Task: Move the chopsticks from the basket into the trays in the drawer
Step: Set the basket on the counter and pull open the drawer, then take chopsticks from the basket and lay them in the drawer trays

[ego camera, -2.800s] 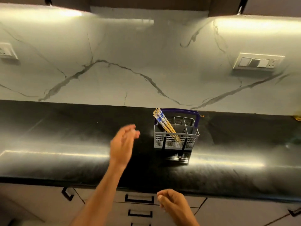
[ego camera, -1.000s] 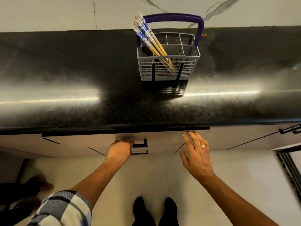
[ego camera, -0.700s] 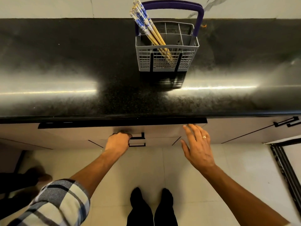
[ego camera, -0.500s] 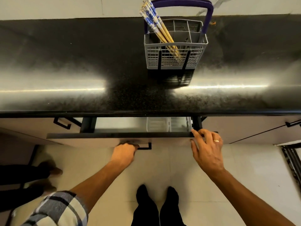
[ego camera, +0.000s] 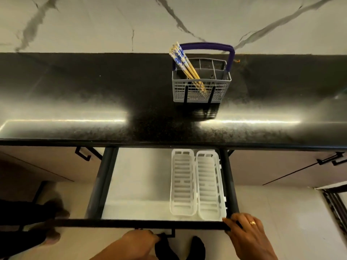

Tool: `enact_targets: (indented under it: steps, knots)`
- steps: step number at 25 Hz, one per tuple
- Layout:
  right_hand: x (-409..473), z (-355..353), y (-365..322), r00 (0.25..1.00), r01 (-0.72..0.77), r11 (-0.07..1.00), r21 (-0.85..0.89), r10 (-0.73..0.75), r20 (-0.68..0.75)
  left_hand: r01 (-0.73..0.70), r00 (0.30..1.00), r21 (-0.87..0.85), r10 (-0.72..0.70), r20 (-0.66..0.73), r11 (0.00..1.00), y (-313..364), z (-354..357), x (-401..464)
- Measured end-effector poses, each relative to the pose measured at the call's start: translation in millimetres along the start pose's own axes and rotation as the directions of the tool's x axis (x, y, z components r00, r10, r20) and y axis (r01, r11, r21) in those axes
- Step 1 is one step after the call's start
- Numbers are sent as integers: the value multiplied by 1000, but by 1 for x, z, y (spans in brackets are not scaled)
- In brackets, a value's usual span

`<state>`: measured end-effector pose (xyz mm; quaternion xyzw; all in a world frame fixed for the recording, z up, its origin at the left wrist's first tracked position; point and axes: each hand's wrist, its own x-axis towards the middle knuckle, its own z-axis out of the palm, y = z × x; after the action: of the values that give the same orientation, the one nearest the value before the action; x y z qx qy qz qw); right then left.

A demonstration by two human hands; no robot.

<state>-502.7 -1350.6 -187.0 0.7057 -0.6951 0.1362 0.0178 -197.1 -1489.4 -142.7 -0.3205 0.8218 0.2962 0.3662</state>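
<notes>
White trays (ego camera: 197, 184) now exposed: drawer (ego camera: 99, 184) pulled far out, left hand (ego camera: 139, 241) gripping handle (ego camera: 167, 235), right hand (ego camera: 244, 228) gripping front edge. Chopsticks (ego camera: 185, 64) untouched in basket (ego camera: 201, 91) behind drawer.

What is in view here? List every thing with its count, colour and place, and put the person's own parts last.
chopsticks: one bundle, exact count unclear, tan with blue-and-white tops, leaning in the basket's left part
basket: one, grey with a purple handle, on the counter near the wall
counter: one, black, shiny, above the drawer
wall: pale marble with grey veins, behind the counter
drawer: one, pulled open, dark frame, pale floor, under the counter
trays: two, white, slotted, side by side at the drawer's right
left hand: grips the drawer handle at the front
right hand: wears a ring, fingers on the drawer's front right corner
</notes>
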Motion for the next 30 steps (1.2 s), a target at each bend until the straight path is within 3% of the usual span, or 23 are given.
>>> enact_targets:
  steps: [3,6,9,12,16,19,22,26,30]
  knots:
    - [-13,-5,-8,998,11,999,49,-13,53,-86,996,-123,84,-24,989,-4,-13,-20]
    - [-21,-13,-13,985,-62,994,87,47,164,9,997,-347,16,71,938,-7,-41,-29]
    - [-18,-22,-7,964,-30,992,127,-5,265,-29,1000,-534,18,-25,845,-22,-54,-16]
    - [-1,-44,-12,905,-215,970,114,154,397,-35,991,-673,-64,-122,739,-46,-55,7]
    - [46,-42,-12,836,-478,860,178,383,392,-27,976,-782,-154,-156,623,-49,-51,37]
    - [75,-23,-5,698,-662,736,139,538,472,27,964,-828,-233,-126,560,-40,-44,59]
    - [91,-3,-2,613,-687,722,85,512,602,77,959,-758,-257,-123,648,-27,-46,77]
    - [104,13,4,593,-587,809,18,415,690,92,959,-660,-245,-144,746,-10,-44,82]
    - [102,25,12,593,-524,852,-4,367,717,162,953,-636,-287,-97,755,-7,-36,89]
